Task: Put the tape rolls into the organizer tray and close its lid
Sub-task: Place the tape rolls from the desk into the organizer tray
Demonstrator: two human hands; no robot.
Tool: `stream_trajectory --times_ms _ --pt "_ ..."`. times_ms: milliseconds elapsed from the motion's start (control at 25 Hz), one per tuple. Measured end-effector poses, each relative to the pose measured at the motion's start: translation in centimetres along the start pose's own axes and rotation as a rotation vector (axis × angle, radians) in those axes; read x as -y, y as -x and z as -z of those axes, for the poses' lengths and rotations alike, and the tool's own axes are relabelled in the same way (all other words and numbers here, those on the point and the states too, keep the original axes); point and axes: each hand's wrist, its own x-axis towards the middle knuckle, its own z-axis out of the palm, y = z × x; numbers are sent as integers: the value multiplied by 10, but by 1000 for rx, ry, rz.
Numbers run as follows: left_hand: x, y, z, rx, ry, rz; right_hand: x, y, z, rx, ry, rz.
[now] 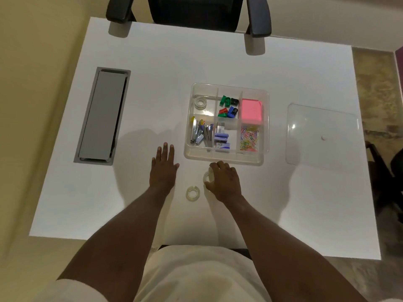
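Note:
A clear organizer tray (226, 159) stands on the white table, its lid off. One clear tape roll (200, 102) lies in the tray's far left compartment. A second tape roll (192, 193) lies flat on the table between my hands. My right hand (223, 182) is closed around a third tape roll (207, 176) just in front of the tray's near wall. My left hand (164, 168) rests flat on the table, fingers spread, left of the tray and holding nothing. The clear lid (320, 136) lies flat to the right of the tray.
Other tray compartments hold coloured sharpeners, pink sticky notes (251, 110), staplers, staple boxes and paper clips. A grey cable hatch (101, 115) is set into the table at the left. A black office chair (194, 12) stands at the far edge.

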Motion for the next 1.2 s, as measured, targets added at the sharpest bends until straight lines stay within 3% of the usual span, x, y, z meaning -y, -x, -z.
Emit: stream_trajectory --times_ms 560,880,1200 --pt "0 1 -1 -9 13 5 12 -1 -11 43 -4 96" --pt "-5 3 3 -29 6 19 28 -42 38 -266 -119 255" --pt "-3 -2 -2 -45 -1 19 20 -143 105 -290 -96 150"
